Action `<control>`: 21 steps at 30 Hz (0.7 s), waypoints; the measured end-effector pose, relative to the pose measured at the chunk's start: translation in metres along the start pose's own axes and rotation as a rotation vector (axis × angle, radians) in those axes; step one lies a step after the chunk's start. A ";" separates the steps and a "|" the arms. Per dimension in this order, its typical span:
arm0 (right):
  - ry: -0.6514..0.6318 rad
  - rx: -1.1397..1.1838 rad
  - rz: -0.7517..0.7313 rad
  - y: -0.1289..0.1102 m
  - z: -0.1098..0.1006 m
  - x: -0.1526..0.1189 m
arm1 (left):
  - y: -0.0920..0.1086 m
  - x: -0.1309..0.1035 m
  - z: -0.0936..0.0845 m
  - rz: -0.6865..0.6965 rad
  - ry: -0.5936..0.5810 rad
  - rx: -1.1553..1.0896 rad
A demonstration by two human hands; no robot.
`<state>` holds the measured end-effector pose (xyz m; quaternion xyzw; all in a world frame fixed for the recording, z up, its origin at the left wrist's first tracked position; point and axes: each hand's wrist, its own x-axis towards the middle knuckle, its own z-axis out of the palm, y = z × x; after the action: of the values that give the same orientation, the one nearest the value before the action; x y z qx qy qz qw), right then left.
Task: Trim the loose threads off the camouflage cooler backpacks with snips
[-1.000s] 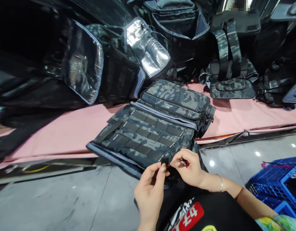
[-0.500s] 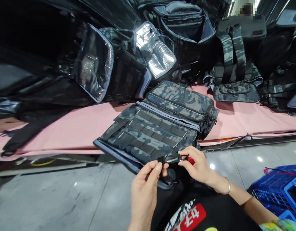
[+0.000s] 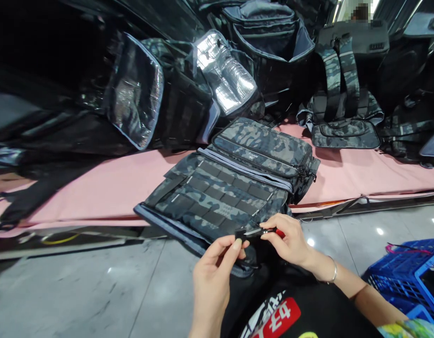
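Note:
My left hand (image 3: 222, 258) pinches a small black strap end (image 3: 241, 234) between thumb and fingers. Just to its right, my right hand (image 3: 285, 237) is closed on a small tool with a red handle (image 3: 280, 233) and a narrow grey blade or tip (image 3: 252, 232), which points at the strap end. Whether the tip touches the strap is too small to tell. Both hands are at the near edge of a camouflage bag (image 3: 217, 192), which lies open with its webbed panel toward me and its pocketed part (image 3: 262, 145) farther back.
The bag rests on a long pink-covered surface (image 3: 132, 183). Behind stand black bags, one with a silver-lined flap (image 3: 234, 87), and a camouflage bag with straps (image 3: 345, 134). Blue crates (image 3: 396, 263) sit on the tiled floor at the right. Part of a person shows at the top right.
The strap end in my left hand has tilted flatter toward the tool. My left hand has shifted very slightly right and down; the view has moved a little.

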<state>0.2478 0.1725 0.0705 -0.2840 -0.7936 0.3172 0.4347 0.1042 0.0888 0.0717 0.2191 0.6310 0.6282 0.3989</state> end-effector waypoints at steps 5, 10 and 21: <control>-0.016 -0.005 -0.012 0.000 0.000 0.000 | -0.003 -0.001 0.002 0.034 0.013 0.021; -0.020 -0.006 -0.043 0.003 0.002 0.000 | -0.008 -0.003 0.001 0.037 0.008 0.096; 0.084 0.129 0.199 0.013 -0.007 -0.004 | -0.011 -0.005 -0.001 0.044 0.017 0.110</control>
<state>0.2575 0.1800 0.0613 -0.3461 -0.7204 0.3970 0.4513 0.1085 0.0829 0.0616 0.2495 0.6630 0.6030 0.3669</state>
